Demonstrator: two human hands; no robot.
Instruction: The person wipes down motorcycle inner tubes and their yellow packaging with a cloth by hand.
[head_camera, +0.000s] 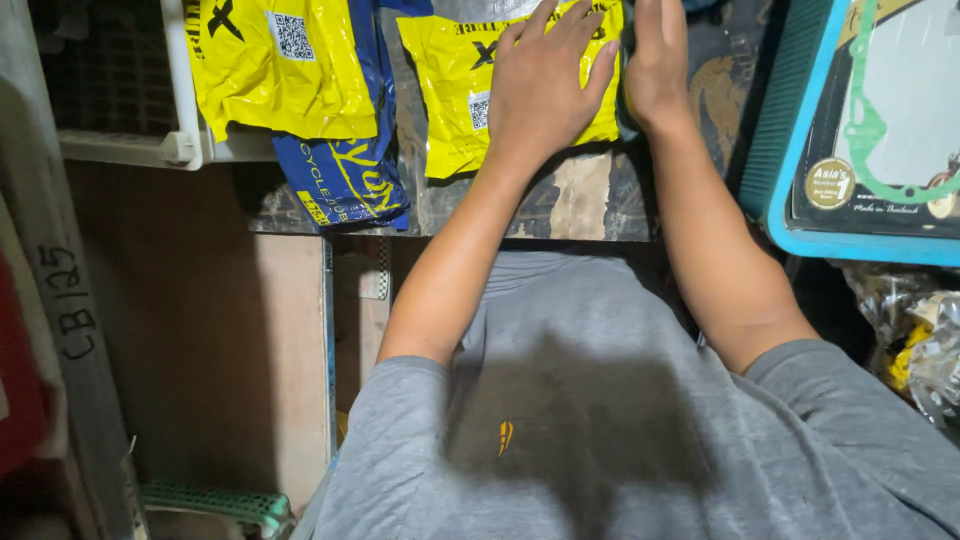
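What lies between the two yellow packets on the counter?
In the head view, a blue packet lies between the left yellow packet and the right one, tucked partly under the left.

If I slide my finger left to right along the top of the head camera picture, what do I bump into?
White crate → yellow packet → blue packet → second yellow packet → left hand → right hand → blue-framed gasket pack.

Yellow packet (455, 95) with black markings, blue packet (345, 175), grey shirt (600, 420).
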